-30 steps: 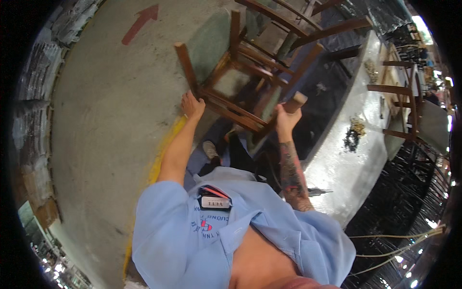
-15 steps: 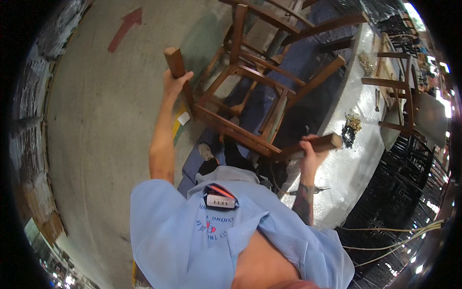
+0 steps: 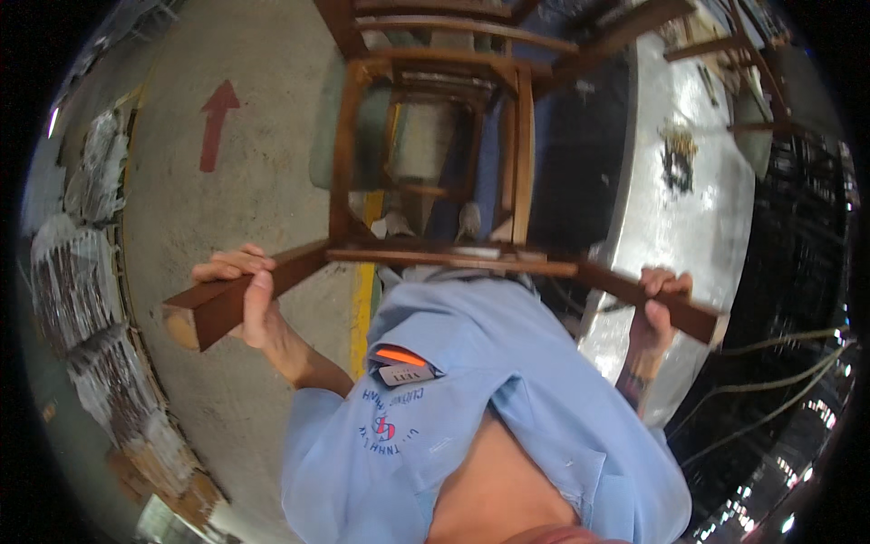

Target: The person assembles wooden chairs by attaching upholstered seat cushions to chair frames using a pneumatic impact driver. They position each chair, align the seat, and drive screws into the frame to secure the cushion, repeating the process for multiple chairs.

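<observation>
The person holds a brown wooden chair (image 3: 342, 163) in front of the body, its two near legs spreading out to either side. The left hand (image 3: 246, 283) has its fingers curled over one leg (image 3: 288, 266), thumb pressed on the near face, close to the leg's end. The right hand (image 3: 660, 306) is wrapped the same way around the other leg (image 3: 616, 283), fingers bent over the top. A shiny grey table (image 3: 675, 231) stands beside the chair on the right, bearing a small dark-and-yellow pile (image 3: 678, 161). A red arrow (image 3: 217, 122) marks the floor (image 3: 263, 163) on the left.
</observation>
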`<state>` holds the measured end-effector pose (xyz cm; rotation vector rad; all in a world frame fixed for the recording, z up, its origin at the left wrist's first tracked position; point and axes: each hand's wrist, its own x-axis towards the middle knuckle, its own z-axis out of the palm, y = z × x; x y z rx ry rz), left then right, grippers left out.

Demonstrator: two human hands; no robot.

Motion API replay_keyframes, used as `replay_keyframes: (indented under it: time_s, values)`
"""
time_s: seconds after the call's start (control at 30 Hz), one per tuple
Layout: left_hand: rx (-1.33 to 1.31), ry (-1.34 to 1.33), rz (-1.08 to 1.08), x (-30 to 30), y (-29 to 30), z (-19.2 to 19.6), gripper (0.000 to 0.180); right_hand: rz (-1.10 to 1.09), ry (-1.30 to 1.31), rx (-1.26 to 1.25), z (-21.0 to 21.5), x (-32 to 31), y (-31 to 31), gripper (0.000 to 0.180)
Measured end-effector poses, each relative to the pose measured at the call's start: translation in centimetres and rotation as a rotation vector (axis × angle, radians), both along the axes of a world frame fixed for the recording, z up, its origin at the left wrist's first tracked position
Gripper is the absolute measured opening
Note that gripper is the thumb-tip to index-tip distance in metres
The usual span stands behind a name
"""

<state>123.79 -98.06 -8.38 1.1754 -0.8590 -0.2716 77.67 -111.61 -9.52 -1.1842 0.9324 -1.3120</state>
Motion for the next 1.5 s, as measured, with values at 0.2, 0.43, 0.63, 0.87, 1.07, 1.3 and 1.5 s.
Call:
replay_keyframes:
  time_s: [0.2,0.43,0.63,0.87,1.07,1.3,1.5]
  values:
    - [-0.143,-0.182,-0.121,2.5,0.6,-0.9,0.028,0.061,-0.035,-0.107,-2.6,0.3,0.4,0.037]
    - [-0.15,-0.295,-0.075,7.5,-2.7,-3.7,0.034,0.091,0.04,-0.07,-5.8,5.3,-0.9,0.037]
    - [-0.101,-0.046,0.064,11.5,-7.4,-8.9,0.022,0.095,0.082,0.079,-8.6,10.0,-4.2,0.033]
    - [-0.028,0.006,0.173,15.9,-7.4,-11.8,0.023,0.114,0.283,0.092,-6.6,14.9,-6.1,0.029]
    - [0.016,0.085,0.219,16.4,-7.0,-13.5,0.024,0.179,0.42,0.077,-6.4,15.5,-6.7,0.034]
    - [0.261,0.139,0.411,12.5,-5.3,-18.5,0.029,0.438,0.736,0.378,-14.4,10.1,-5.3,0.072]
    - [0.961,0.649,0.547,3.2,6.0,-34.7,0.074,0.729,1.023,0.631,-30.6,-0.8,-6.1,0.073]
